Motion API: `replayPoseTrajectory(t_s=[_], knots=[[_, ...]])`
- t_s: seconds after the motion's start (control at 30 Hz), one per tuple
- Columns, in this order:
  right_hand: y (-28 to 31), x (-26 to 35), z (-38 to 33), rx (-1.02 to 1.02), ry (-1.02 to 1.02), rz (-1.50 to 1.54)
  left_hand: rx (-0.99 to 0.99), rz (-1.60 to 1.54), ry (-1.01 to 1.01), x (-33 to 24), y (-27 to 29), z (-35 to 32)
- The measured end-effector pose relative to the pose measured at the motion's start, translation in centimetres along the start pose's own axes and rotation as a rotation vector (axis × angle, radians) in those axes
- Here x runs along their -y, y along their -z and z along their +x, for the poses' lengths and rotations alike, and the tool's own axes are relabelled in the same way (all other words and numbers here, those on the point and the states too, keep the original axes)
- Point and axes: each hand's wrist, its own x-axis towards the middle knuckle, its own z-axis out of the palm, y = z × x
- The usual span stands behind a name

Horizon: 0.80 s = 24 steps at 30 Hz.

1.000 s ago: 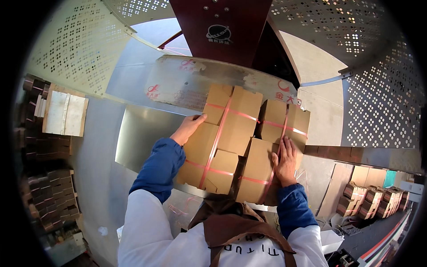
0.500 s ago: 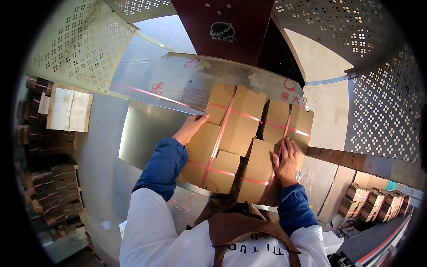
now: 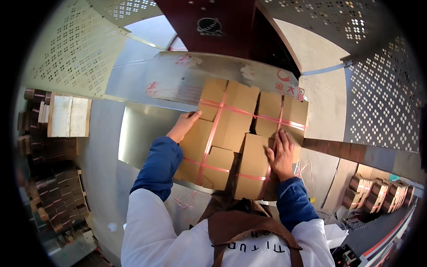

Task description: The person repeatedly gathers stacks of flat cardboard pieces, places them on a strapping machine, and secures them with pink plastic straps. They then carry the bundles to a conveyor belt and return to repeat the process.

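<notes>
So there are two cardboard bundles side by side on a metal table (image 3: 140, 133), the left bundle (image 3: 235, 129) and the right bundle (image 3: 254, 151), both tied crosswise with pink straps (image 3: 214, 129). Left hand (image 3: 181, 127) is at the outer edge of the left one, fingertips right on the rim; the underside is hidden, so I can't tell if that grip is really pinching the cardboard or just steadying it. Right hand (image 3: 281, 153) lies palm down on the right bundle, thumb apart from the fingers, grip loose and spread, fingertips right by the lengthwise strap. Room-wise, there's only a narrow dark gap between the bundles toward the near end, and that near end is close to the brown apron (image 3: 249, 227). Left side has bare shiny metal to spare. Past the far end there's just a strip of tabletop, then a dark red machine post (image 3: 213, 44), with perforated panels (image 3: 73, 58) curving around both sides. For writing: the far strip has red logos and characters, partly scuffed off, the post carries a round planet-like emblem with small characters below, and dark letters run upside down across the white top (image 3: 147, 231).
</notes>
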Motion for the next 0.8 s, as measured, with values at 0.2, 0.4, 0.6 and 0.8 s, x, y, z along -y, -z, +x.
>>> replayPoseTrajectory(t_s=[0.2, 0.4, 0.6, 0.8], knots=[[0.8, -0.3, 0.0, -0.017, -0.038, 0.111, 0.022, -0.039, 0.011, 0.5, -0.1, 0.8], [4.0, -1.0, -4.8, -0.343, -0.442, 0.153, -0.012, -0.017, 0.008, -0.1, 0.1, -0.3], [-0.4, -7.0, -7.9, -0.187, -0.859, 0.648, 0.027, -0.008, 0.015, -0.7, -0.2, 0.0], [-0.5, -6.9, -7.1, 0.004, -0.962, 0.652, 0.0, 0.043, -0.007, -1.0, -0.3, -0.1]])
